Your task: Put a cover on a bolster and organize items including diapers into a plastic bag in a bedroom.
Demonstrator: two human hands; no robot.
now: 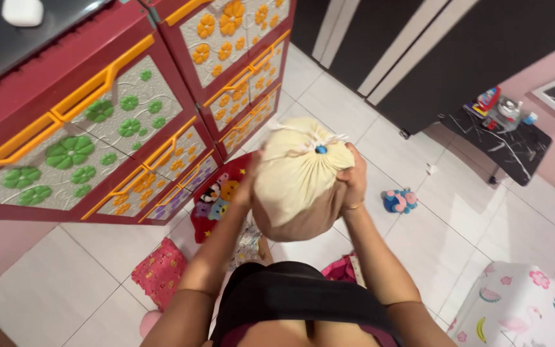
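A full cream-coloured cloth sack (298, 177), tied shut at the top with a cord and a small blue bead, hangs in front of my chest. My left hand (246, 186) presses against its left side, mostly hidden behind the cloth. My right hand (354, 177) grips its right side, fingers curled around the fabric, a thin bangle on the wrist. Both arms reach up from the bottom of the view.
Red plastic drawer cabinets (97, 122) with flower-patterned fronts stand at the left. On the white tiled floor lie a red cartoon cushion (216, 193), pink patterned cloth (158, 270), a small blue toy (399, 200). A dark low table (515, 144) stands right; printed white fabric (521, 308) lies bottom right.
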